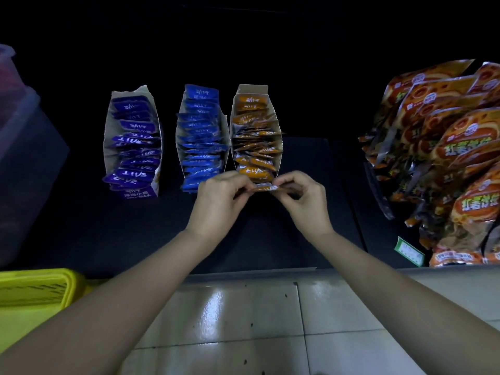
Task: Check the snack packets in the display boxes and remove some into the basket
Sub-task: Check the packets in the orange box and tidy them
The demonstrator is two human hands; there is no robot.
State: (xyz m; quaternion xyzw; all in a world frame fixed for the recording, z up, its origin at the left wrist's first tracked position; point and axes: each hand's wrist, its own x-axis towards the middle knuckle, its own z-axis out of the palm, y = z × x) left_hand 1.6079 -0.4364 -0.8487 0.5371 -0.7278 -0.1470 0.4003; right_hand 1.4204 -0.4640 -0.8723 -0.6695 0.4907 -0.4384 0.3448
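- Left hand [220,197] and right hand [303,197] pinch the ends of one glossy orange packet [266,188], at the front of its cardboard display box [253,89].
- The box stands on a dark shelf [135,234]; yellow plastic basket [67,282] at lower left, beside shiny floor tiles [243,320].

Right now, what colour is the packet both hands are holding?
Orange; the head view shows the packet pinched between the left hand and right hand.
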